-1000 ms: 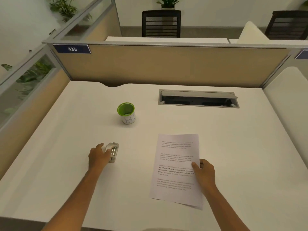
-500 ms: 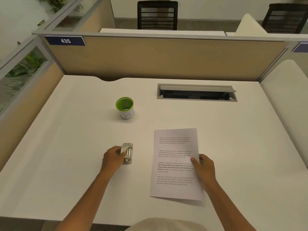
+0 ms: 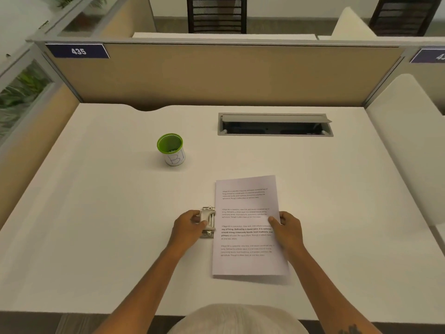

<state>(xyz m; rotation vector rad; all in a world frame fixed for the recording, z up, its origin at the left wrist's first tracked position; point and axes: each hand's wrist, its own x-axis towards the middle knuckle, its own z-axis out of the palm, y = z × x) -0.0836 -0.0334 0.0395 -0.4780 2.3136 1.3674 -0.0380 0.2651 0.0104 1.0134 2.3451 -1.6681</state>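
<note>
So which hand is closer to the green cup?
Left. The left hand holds the hole punch, nearer the person than the cup; the right hand pinches the paper at its right edge, farther off.

Soft, even light falls from above, rather dim and warm. The white desk [image 3: 96, 225] looks matte. Faint shadows lie under the near edge of the sheet of paper [image 3: 248, 263] and beside the green cup [image 3: 171, 150]. The wide lens curves the partition [image 3: 216, 75] near the corners. The left hand [image 3: 189, 226] and the punch [image 3: 208, 221] are slightly smeared.
</note>
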